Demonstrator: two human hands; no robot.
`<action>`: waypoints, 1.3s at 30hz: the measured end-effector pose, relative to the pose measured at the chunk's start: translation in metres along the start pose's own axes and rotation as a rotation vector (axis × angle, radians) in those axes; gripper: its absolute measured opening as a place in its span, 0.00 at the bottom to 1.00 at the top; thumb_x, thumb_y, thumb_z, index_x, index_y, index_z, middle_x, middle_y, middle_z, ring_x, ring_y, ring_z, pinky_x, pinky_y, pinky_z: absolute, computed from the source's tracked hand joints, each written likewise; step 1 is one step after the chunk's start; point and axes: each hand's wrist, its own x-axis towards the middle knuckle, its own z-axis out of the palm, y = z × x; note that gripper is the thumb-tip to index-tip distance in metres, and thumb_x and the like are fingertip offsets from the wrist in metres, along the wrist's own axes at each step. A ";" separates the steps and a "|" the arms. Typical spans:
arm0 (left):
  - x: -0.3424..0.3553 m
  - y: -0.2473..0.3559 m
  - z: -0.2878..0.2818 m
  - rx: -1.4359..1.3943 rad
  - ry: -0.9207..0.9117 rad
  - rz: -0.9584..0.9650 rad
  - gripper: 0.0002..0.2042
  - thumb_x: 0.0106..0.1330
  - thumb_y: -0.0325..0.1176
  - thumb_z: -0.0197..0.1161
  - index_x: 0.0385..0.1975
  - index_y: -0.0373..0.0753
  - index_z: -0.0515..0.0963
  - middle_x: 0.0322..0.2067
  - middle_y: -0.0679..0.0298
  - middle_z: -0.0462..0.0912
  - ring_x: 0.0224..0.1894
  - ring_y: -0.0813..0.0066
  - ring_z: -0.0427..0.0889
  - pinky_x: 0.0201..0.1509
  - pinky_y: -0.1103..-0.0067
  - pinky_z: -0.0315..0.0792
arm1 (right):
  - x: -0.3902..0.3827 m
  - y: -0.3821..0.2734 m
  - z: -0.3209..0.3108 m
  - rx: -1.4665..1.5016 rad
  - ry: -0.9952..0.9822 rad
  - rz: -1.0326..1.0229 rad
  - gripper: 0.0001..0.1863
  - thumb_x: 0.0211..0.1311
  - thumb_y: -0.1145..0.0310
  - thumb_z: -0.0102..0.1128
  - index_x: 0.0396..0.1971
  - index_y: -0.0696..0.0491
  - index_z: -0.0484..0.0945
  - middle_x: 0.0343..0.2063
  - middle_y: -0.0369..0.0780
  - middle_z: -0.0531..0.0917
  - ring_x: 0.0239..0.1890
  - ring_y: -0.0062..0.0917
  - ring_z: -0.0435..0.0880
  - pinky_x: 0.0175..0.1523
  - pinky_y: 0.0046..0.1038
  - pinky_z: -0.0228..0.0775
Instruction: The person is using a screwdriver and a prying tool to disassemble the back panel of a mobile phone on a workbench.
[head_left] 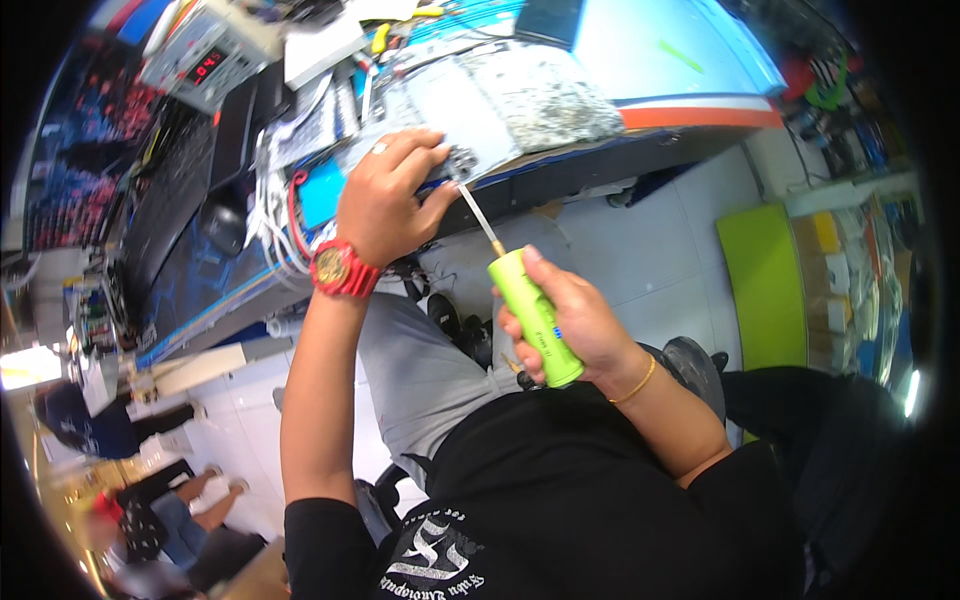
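Observation:
My right hand [590,325] is wrapped round the lime-green handle of an electric screwdriver [525,305]. Its long thin metal shaft slants up and left to a small silvery metal part [462,162] at the bench's front edge. My left hand [388,195], with a ring and a red watch [342,270] at the wrist, steadies that part between thumb and fingers. The shaft's tip meets the part close to my left thumb; the exact contact is too small to make out. Under the part lies a pale grey sheet [455,105].
Behind the part, a speckled stone-like slab [545,95] lies beside a light blue surface [650,50]. At left are a power supply [200,68], a keyboard [165,160], a mouse [222,228] and white cables [268,205]. A green panel [765,290] stands at right. People sit at lower left.

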 end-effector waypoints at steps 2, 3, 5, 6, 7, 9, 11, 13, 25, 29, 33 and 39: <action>0.000 0.001 -0.001 -0.016 0.009 -0.001 0.16 0.59 0.32 0.81 0.45 0.34 0.88 0.53 0.55 0.91 0.58 0.51 0.89 0.61 0.63 0.83 | 0.000 0.001 -0.002 0.024 0.003 0.005 0.33 0.89 0.37 0.44 0.54 0.56 0.76 0.28 0.40 0.82 0.15 0.24 0.82 0.17 0.28 0.78; 0.001 0.000 0.002 -0.023 0.008 -0.005 0.16 0.60 0.33 0.82 0.44 0.34 0.88 0.53 0.55 0.91 0.57 0.52 0.89 0.61 0.63 0.83 | 0.000 0.002 -0.006 0.021 0.010 -0.003 0.33 0.89 0.37 0.43 0.54 0.57 0.77 0.28 0.41 0.82 0.15 0.24 0.82 0.17 0.28 0.78; -0.002 0.000 0.001 -0.021 0.017 -0.011 0.16 0.60 0.34 0.82 0.44 0.34 0.88 0.53 0.56 0.91 0.57 0.53 0.89 0.62 0.63 0.83 | 0.001 0.002 -0.004 0.012 0.007 -0.003 0.33 0.90 0.37 0.43 0.54 0.57 0.77 0.27 0.41 0.83 0.15 0.24 0.82 0.17 0.28 0.78; -0.001 -0.001 0.002 -0.027 0.022 -0.004 0.16 0.60 0.35 0.82 0.44 0.34 0.88 0.53 0.56 0.91 0.57 0.53 0.89 0.62 0.63 0.83 | 0.000 0.001 -0.004 0.013 0.012 -0.012 0.33 0.90 0.37 0.42 0.54 0.57 0.77 0.27 0.42 0.83 0.15 0.24 0.82 0.17 0.28 0.78; 0.000 -0.001 0.002 -0.024 0.026 0.001 0.16 0.60 0.35 0.82 0.44 0.34 0.88 0.52 0.56 0.91 0.57 0.53 0.89 0.62 0.63 0.83 | 0.001 0.002 -0.005 0.006 -0.005 -0.012 0.33 0.90 0.38 0.42 0.55 0.57 0.76 0.27 0.42 0.83 0.14 0.25 0.82 0.17 0.28 0.78; -0.002 0.000 0.000 -0.037 0.002 -0.031 0.16 0.60 0.32 0.82 0.46 0.34 0.89 0.54 0.56 0.91 0.59 0.52 0.89 0.63 0.64 0.83 | 0.002 0.003 -0.006 0.002 0.004 -0.014 0.33 0.90 0.38 0.42 0.55 0.57 0.76 0.27 0.42 0.83 0.14 0.25 0.82 0.17 0.28 0.78; -0.001 0.001 0.000 -0.042 -0.012 -0.042 0.17 0.59 0.31 0.82 0.47 0.33 0.89 0.55 0.55 0.91 0.60 0.51 0.89 0.63 0.64 0.83 | 0.002 0.002 -0.004 -0.005 0.009 -0.022 0.32 0.90 0.38 0.42 0.55 0.57 0.76 0.27 0.42 0.83 0.14 0.24 0.82 0.17 0.28 0.78; -0.002 0.001 -0.001 -0.041 -0.016 -0.041 0.17 0.59 0.31 0.82 0.47 0.33 0.89 0.55 0.55 0.91 0.60 0.51 0.89 0.62 0.63 0.83 | 0.002 0.002 -0.003 -0.017 0.010 -0.026 0.32 0.90 0.38 0.42 0.54 0.57 0.76 0.27 0.42 0.83 0.14 0.24 0.82 0.17 0.28 0.77; 0.000 0.001 0.000 -0.009 -0.005 -0.019 0.17 0.60 0.35 0.83 0.45 0.35 0.88 0.53 0.56 0.91 0.60 0.53 0.88 0.62 0.62 0.83 | 0.003 0.001 -0.003 -0.027 0.018 -0.030 0.31 0.91 0.39 0.42 0.53 0.56 0.76 0.27 0.41 0.82 0.15 0.23 0.82 0.17 0.27 0.77; 0.000 0.002 -0.001 -0.036 -0.015 -0.035 0.18 0.57 0.30 0.83 0.47 0.32 0.89 0.55 0.52 0.91 0.60 0.50 0.89 0.64 0.62 0.83 | 0.003 0.001 -0.004 -0.031 0.018 -0.031 0.31 0.91 0.39 0.42 0.53 0.56 0.76 0.27 0.40 0.82 0.15 0.23 0.82 0.17 0.26 0.77; 0.000 0.002 -0.001 -0.040 -0.020 -0.044 0.18 0.57 0.30 0.83 0.46 0.32 0.89 0.54 0.53 0.91 0.60 0.50 0.89 0.64 0.63 0.83 | 0.001 0.002 -0.005 -0.035 0.005 -0.036 0.32 0.91 0.39 0.42 0.53 0.56 0.76 0.27 0.40 0.82 0.15 0.22 0.82 0.17 0.26 0.77; 0.000 0.003 -0.001 -0.035 -0.023 -0.046 0.18 0.57 0.30 0.83 0.46 0.32 0.88 0.54 0.52 0.91 0.60 0.50 0.89 0.64 0.63 0.83 | -0.001 0.002 -0.006 -0.030 -0.007 -0.023 0.31 0.91 0.39 0.42 0.53 0.56 0.76 0.27 0.40 0.82 0.15 0.23 0.82 0.17 0.27 0.77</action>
